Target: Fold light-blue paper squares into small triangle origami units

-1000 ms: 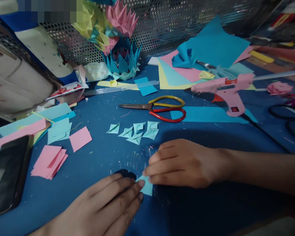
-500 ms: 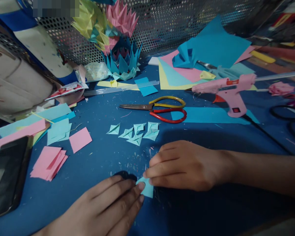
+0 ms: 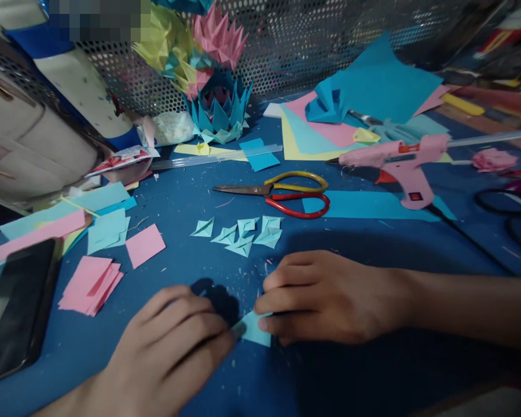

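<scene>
On the desk [image 3: 182, 267], light-blue paper [image 3: 255, 331] is pinched by the right hand [image 3: 325, 295]; the left hand [image 3: 169, 341] has drawn back to the paper's corner, grip unclear, so the right seemingly steadies it.

A single view from the person's head looks forward and down across a blue desk [image 3: 178, 194]. The bare left fingers [image 3: 186, 331] and bare right fingers [image 3: 293, 301] are nearest, low in the view; a silver perforated metal panel [image 3: 278, 49] rises farthest off, along the top. The wide view blurs toward its right edge.
</scene>
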Action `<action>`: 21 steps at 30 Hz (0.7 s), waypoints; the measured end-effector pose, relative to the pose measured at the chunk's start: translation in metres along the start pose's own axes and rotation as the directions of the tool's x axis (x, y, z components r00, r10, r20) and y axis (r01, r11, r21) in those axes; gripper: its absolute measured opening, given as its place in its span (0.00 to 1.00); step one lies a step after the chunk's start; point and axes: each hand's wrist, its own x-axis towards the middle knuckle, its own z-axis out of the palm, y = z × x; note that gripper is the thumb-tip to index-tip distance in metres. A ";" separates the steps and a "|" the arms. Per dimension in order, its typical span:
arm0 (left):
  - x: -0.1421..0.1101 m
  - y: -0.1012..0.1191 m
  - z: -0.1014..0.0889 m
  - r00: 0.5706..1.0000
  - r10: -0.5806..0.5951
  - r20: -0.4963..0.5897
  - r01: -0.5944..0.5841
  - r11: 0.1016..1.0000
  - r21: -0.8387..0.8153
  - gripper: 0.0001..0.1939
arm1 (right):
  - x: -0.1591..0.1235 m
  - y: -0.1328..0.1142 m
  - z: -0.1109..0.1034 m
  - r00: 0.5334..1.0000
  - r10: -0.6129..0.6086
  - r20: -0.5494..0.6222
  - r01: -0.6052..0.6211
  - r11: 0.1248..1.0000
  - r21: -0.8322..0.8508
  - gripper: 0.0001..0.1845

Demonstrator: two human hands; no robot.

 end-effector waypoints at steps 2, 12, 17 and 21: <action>0.001 -0.002 -0.003 0.998 -0.060 0.002 0.060 0.998 -0.019 0.20 | 0.000 0.000 -0.001 1.000 0.008 0.002 -0.008 1.000 0.003 0.09; 0.007 0.000 -0.003 0.990 0.035 0.139 -0.044 0.997 0.063 0.19 | 0.000 -0.002 -0.001 1.000 0.021 0.018 -0.021 1.000 -0.001 0.09; 0.008 -0.001 -0.011 0.985 0.048 0.165 -0.053 0.998 0.024 0.22 | 0.000 -0.003 -0.002 0.999 0.025 0.032 -0.025 1.000 0.009 0.09; 0.015 -0.003 -0.022 0.958 0.120 0.261 -0.123 0.992 -0.006 0.26 | 0.000 -0.002 -0.002 0.999 0.008 0.033 -0.008 1.000 0.004 0.09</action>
